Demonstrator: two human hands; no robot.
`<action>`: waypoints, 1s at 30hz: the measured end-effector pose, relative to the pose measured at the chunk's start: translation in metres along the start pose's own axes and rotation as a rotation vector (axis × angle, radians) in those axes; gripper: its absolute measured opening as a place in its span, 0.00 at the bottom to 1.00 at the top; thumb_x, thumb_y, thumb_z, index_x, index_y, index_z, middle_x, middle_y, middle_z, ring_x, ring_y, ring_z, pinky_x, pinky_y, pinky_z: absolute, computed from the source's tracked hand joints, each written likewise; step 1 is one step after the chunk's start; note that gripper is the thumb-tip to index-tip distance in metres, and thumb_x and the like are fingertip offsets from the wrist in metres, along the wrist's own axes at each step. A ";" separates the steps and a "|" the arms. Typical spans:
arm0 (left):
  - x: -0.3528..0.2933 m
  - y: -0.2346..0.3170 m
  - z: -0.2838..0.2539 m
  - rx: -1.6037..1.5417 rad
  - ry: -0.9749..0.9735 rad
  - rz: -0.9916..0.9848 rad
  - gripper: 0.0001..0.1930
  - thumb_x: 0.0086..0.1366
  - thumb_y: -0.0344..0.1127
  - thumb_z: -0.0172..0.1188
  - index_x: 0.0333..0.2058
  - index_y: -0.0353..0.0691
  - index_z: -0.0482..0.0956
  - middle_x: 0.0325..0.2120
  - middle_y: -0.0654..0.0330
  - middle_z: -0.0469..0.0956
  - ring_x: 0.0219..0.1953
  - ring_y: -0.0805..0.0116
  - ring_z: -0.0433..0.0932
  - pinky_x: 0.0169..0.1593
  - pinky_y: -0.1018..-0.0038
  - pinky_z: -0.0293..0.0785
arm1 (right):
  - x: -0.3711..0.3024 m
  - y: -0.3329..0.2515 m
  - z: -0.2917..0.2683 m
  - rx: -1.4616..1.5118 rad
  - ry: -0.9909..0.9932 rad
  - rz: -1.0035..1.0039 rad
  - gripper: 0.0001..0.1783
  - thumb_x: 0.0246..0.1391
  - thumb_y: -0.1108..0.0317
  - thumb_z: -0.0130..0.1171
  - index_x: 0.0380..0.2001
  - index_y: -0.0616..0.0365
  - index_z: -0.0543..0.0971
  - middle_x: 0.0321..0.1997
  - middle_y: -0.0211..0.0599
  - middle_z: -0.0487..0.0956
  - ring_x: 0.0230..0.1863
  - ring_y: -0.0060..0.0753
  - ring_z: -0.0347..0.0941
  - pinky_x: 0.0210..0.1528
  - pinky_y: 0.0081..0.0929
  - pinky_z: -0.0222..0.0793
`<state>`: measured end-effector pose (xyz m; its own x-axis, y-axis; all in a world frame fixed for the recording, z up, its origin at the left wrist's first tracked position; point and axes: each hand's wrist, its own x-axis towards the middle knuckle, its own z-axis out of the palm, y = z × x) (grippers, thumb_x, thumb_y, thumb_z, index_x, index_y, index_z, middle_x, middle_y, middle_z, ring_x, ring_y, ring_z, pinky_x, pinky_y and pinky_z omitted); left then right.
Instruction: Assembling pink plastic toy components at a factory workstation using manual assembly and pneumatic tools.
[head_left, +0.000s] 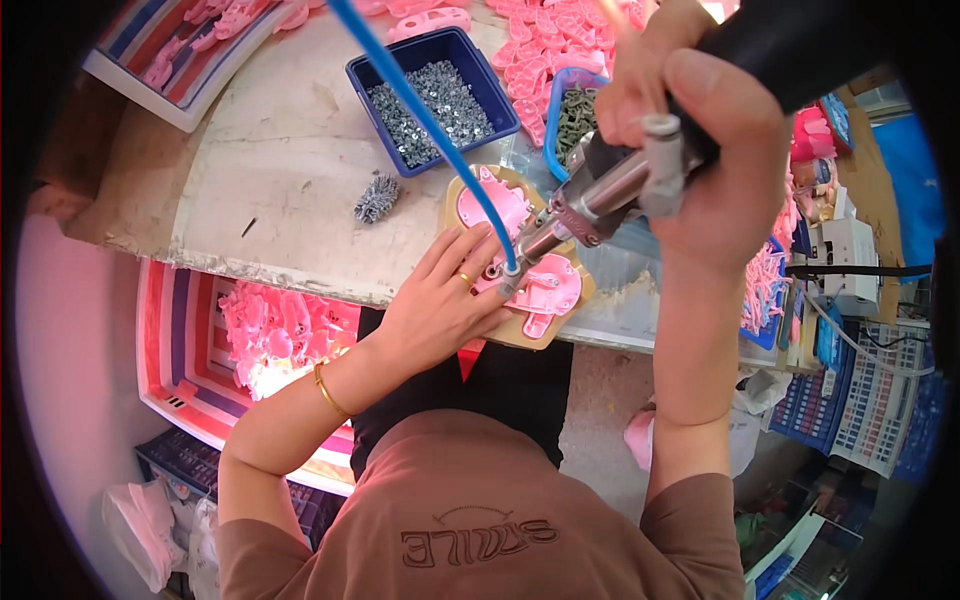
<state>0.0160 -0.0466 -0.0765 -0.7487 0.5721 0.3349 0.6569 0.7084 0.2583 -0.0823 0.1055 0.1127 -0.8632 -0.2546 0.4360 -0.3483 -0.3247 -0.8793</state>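
My right hand [735,165] is wrapped round a power screwdriver with a black body [800,50] and a metal nose [600,195]. The tool slants down to the left, its tip over a pink moulded plastic shell [550,285]. Under the shell lies a tan holding fixture [575,320] at the table's front edge. My left hand [440,290] rests with fingers stretched out over the shell's left side, its fingertips close to the screwdriver's tip. A blue air hose [410,95] runs down to the nose. The exact contact point of the tip is hidden.
A dark blue bin [505,120] of small metal screws stands behind the fixture, beside a light blue tub [553,110] of dark pieces. A screw clump [377,199] lies left. Pink parts [560,40] are heaped behind; a striped box [210,400] of pink parts sits below the table.
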 end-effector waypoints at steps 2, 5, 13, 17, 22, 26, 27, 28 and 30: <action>0.002 0.002 0.000 -0.002 0.015 0.001 0.24 0.60 0.47 0.61 0.54 0.53 0.73 0.61 0.50 0.64 0.64 0.52 0.61 0.68 0.57 0.55 | -0.003 -0.001 -0.010 -0.043 -0.014 0.002 0.36 0.39 0.74 0.56 0.56 0.69 0.61 0.27 0.41 0.77 0.23 0.27 0.74 0.29 0.18 0.70; 0.005 0.006 -0.002 -0.008 0.028 -0.007 0.23 0.60 0.48 0.61 0.54 0.53 0.73 0.60 0.50 0.65 0.64 0.52 0.61 0.67 0.57 0.55 | -0.004 0.043 -0.036 -0.262 -0.384 -0.455 0.11 0.61 0.71 0.49 0.32 0.71 0.73 0.30 0.39 0.73 0.24 0.30 0.70 0.26 0.21 0.65; 0.004 0.006 -0.001 -0.063 0.006 -0.042 0.22 0.60 0.46 0.62 0.52 0.52 0.74 0.57 0.51 0.67 0.63 0.50 0.61 0.66 0.56 0.57 | -0.037 0.018 0.034 -0.134 0.231 -0.058 0.34 0.39 0.79 0.58 0.53 0.69 0.63 0.23 0.35 0.76 0.22 0.22 0.72 0.29 0.16 0.68; 0.008 0.008 0.000 -0.064 0.058 -0.031 0.20 0.58 0.45 0.64 0.49 0.51 0.76 0.56 0.53 0.68 0.63 0.48 0.61 0.66 0.55 0.57 | -0.030 0.002 0.010 -0.161 0.168 0.097 0.29 0.45 0.78 0.61 0.52 0.67 0.63 0.24 0.31 0.75 0.20 0.21 0.71 0.27 0.19 0.67; 0.007 0.003 -0.003 -0.072 0.057 0.018 0.12 0.56 0.39 0.65 0.38 0.46 0.76 0.56 0.56 0.69 0.62 0.45 0.62 0.65 0.52 0.59 | 0.011 -0.043 -0.022 -0.229 0.197 -0.142 0.26 0.54 0.68 0.63 0.53 0.67 0.66 0.24 0.31 0.74 0.21 0.21 0.71 0.25 0.17 0.66; 0.006 0.004 -0.043 -0.303 0.116 0.024 0.11 0.53 0.32 0.66 0.35 0.41 0.75 0.50 0.56 0.74 0.59 0.45 0.65 0.62 0.53 0.63 | 0.062 -0.059 -0.052 -0.503 0.083 -0.253 0.26 0.56 0.53 0.64 0.48 0.61 0.72 0.31 0.31 0.75 0.34 0.20 0.72 0.35 0.18 0.70; 0.005 0.003 -0.063 -0.373 0.099 0.002 0.10 0.51 0.31 0.66 0.33 0.40 0.76 0.45 0.56 0.76 0.56 0.47 0.69 0.59 0.55 0.65 | 0.067 -0.057 -0.056 -0.507 0.089 -0.259 0.26 0.56 0.53 0.64 0.48 0.61 0.72 0.31 0.31 0.75 0.34 0.20 0.72 0.35 0.18 0.70; 0.003 0.002 -0.085 -0.451 0.082 -0.013 0.10 0.50 0.30 0.67 0.31 0.39 0.76 0.40 0.57 0.78 0.53 0.49 0.72 0.56 0.57 0.68 | 0.070 -0.055 -0.063 -0.440 0.063 -0.142 0.23 0.57 0.55 0.63 0.47 0.60 0.73 0.32 0.31 0.76 0.35 0.21 0.73 0.38 0.19 0.70; -0.012 -0.012 -0.130 -0.686 -0.058 -0.102 0.08 0.49 0.30 0.67 0.26 0.38 0.76 0.33 0.58 0.80 0.44 0.52 0.77 0.49 0.61 0.71 | 0.073 -0.017 -0.121 -0.382 0.047 -0.031 0.20 0.57 0.56 0.62 0.45 0.60 0.75 0.33 0.31 0.78 0.36 0.23 0.74 0.40 0.20 0.70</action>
<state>0.0286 -0.1152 0.0346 -0.8008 0.5509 0.2349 0.4771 0.3497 0.8063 -0.1833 0.2024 0.1361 -0.8627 -0.2053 0.4621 -0.4781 0.0333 -0.8777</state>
